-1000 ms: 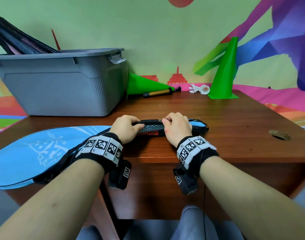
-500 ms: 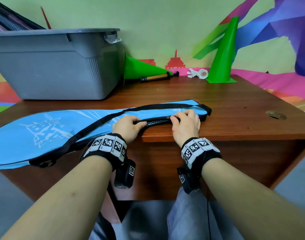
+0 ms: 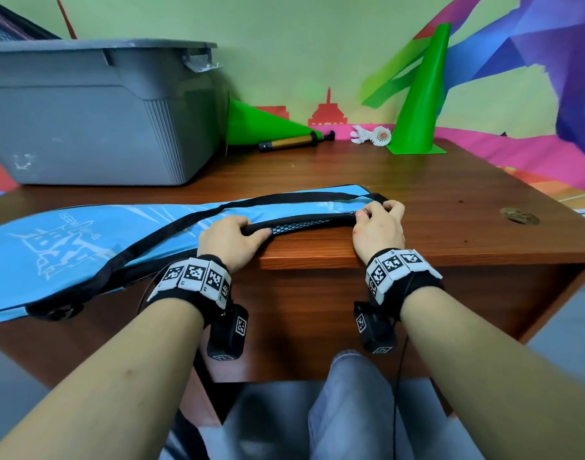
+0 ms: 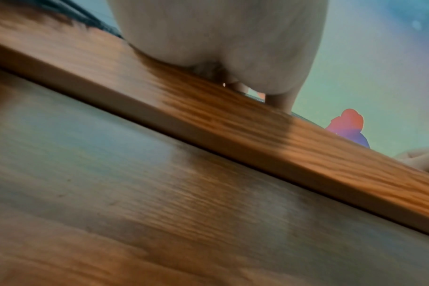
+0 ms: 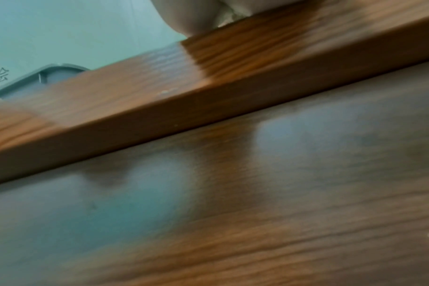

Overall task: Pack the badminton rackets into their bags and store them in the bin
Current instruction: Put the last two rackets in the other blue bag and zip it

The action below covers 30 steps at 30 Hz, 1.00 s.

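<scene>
A light-blue racket bag with black trim and strap lies flat across the wooden table, its wide end hanging off the left edge. Along its near edge the zipper gapes, showing black mesh. My left hand grips the black bag edge near the middle. My right hand pinches the zipper pull close to the bag's narrow right end. Both wrist views show only a blurred palm above the table's front edge. The grey bin stands at the back left with dark racket bags sticking out.
A green cone lies on its side beside the bin, with a small black-and-gold pump in front of it. An upright green cone and white shuttlecocks sit at the back. A cable hole marks the table's right side.
My right hand has slid rightward along the bag's edge with the zipper pull, closing more of the opening. The bag now lies flat showing its blue face, and the hands are farther apart.
</scene>
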Each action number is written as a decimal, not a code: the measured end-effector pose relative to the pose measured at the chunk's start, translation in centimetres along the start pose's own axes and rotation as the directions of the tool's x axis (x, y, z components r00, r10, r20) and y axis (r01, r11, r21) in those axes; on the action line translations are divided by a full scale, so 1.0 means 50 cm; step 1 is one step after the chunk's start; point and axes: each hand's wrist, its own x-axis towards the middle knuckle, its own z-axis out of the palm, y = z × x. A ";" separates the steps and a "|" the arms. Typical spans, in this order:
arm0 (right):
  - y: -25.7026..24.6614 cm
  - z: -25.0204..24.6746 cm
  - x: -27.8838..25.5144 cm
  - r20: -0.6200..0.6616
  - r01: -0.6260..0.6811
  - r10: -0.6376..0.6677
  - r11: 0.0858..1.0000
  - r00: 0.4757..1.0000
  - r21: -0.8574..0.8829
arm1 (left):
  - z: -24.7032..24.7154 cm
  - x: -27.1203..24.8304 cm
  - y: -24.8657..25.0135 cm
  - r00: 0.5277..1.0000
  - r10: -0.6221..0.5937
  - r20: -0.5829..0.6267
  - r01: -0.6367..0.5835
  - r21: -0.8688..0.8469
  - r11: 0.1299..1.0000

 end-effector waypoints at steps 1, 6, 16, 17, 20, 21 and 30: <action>0.000 -0.001 -0.001 0.004 -0.005 0.005 1.000 1.000 0.017 | 0.000 -0.002 0.000 1.000 0.000 -0.005 0.000 0.004 1.000; 0.000 -0.009 0.009 -0.009 -0.058 0.060 0.989 0.998 0.134 | 0.007 -0.003 0.034 1.000 -0.023 -0.006 0.023 0.079 0.997; 0.011 -0.033 0.008 0.026 -0.055 0.051 0.984 0.998 0.169 | 0.092 -0.008 0.222 0.953 0.302 -0.028 -0.293 0.172 0.941; 0.011 -0.035 0.006 0.028 -0.050 0.046 0.982 0.999 0.180 | 0.096 -0.005 0.223 0.954 0.299 -0.027 -0.294 0.116 0.949; 0.013 -0.042 0.009 0.036 -0.047 0.040 0.976 0.999 0.214 | 0.108 0.001 0.204 0.964 0.260 -0.056 -0.263 -0.059 0.963; 0.016 -0.045 0.013 0.034 -0.047 0.040 0.973 0.999 0.226 | 0.108 0.002 0.199 0.966 0.251 -0.067 -0.256 -0.090 0.962; 0.027 -0.051 0.054 -0.056 -0.010 0.028 0.955 0.998 0.297 | 0.101 -0.009 0.195 0.983 0.143 -0.117 -0.165 -0.203 0.965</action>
